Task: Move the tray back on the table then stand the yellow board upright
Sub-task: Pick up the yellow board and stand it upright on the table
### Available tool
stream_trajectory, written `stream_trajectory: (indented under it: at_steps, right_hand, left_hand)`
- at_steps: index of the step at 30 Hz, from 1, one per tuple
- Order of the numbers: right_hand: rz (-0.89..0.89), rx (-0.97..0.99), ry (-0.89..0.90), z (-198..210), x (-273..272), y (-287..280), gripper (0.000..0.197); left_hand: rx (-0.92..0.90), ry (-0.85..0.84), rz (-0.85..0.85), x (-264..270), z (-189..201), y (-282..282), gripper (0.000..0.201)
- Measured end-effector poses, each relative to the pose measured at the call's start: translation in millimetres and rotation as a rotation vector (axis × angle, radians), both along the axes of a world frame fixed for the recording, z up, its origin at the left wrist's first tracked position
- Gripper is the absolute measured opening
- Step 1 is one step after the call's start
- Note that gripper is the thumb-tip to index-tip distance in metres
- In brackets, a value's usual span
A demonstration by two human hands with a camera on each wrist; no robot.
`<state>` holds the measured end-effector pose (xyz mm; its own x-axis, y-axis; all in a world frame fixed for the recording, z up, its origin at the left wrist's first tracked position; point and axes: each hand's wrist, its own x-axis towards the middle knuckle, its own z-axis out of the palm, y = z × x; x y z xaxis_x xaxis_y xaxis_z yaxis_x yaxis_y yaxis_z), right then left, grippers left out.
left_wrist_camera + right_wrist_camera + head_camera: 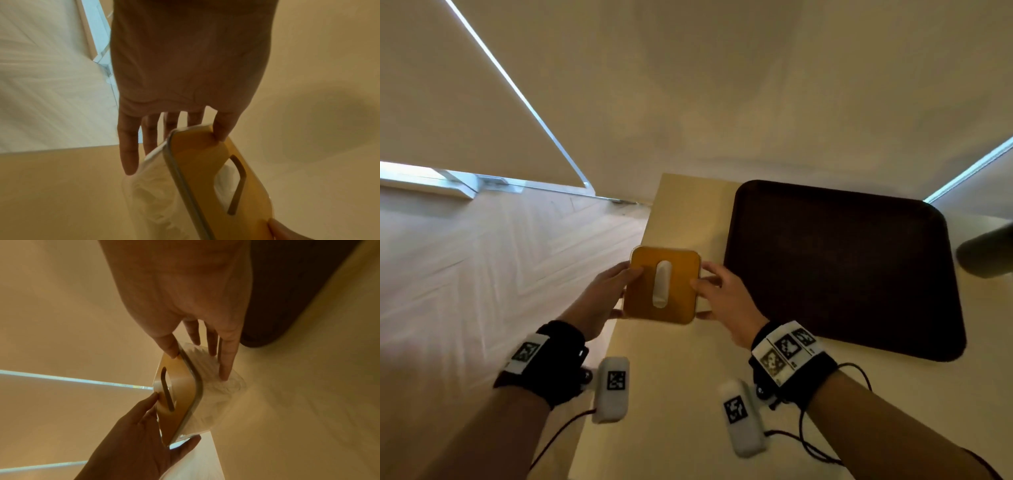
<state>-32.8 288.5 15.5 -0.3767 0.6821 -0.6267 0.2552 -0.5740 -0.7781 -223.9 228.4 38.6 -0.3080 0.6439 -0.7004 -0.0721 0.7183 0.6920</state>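
Counter (688, 212), pale, far-left corner in view. Dark tray (842, 270) flat on it, far right. Yellow board (662, 286) tilted just left of tray, pinched at side edges by left hand (599, 301) and right hand (726, 308). Likely stiff, light, slick; edge holds suit.

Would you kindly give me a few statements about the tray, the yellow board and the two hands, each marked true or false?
1. Both hands hold the yellow board. True: left hand, right hand.
2. The tray lies on the floor. False: it lies on the table.
3. The board has a slot through it. True.
4. The tray holds cups. False: it holds nothing.
5. The board sits on the tray. False: it is left of it.
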Motion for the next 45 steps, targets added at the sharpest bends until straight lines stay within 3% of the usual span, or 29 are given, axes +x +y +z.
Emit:
stream_trajectory:
  at_steps: [9, 18, 23, 27, 31, 34, 39, 45]
  right_hand:
    - [-0.090, -0.036, -0.013, -5.4, -42.8, 119.6, 0.054]
    - [-0.089, -0.056, -0.062, -14.2, -67.1, 172.7, 0.047]
    - [-0.092, -0.050, -0.097, -16.9, -68.6, 184.0, 0.043]
    - [-0.073, -0.032, -0.136, -19.1, -66.4, 185.1, 0.046]
    - [-0.129, 0.165, -0.253, -18.9, -66.3, 180.3, 0.056]
    - [-0.212, 0.230, -0.222, -21.8, -62.7, 163.7, 0.052]
    - [-0.241, 0.190, -0.126, -27.6, -68.3, 141.6, 0.043]
    - [-0.284, 0.163, -0.084, -26.2, -69.8, 141.6, 0.046]
  left_hand:
    - [0.018, 0.000, -0.095, -41.2, -11.4, 127.9, 0.041]
    - [-0.026, -0.006, -0.088, -60.6, -25.4, 182.8, 0.042]
    - [-0.043, 0.002, -0.106, -60.5, -26.7, 197.1, 0.033]
    - [-0.055, 0.015, -0.121, -60.3, -28.5, 199.3, 0.040]
    - [-0.007, 0.100, -0.098, -65.1, -30.1, 193.1, 0.044]
    - [0.101, 0.159, -0.021, -66.7, -36.1, 179.3, 0.034]
    - [0.255, 0.257, -0.030, -57.1, -44.7, 160.7, 0.019]
    - [0.268, 0.228, -0.037, -59.9, -43.9, 165.0, 0.018]
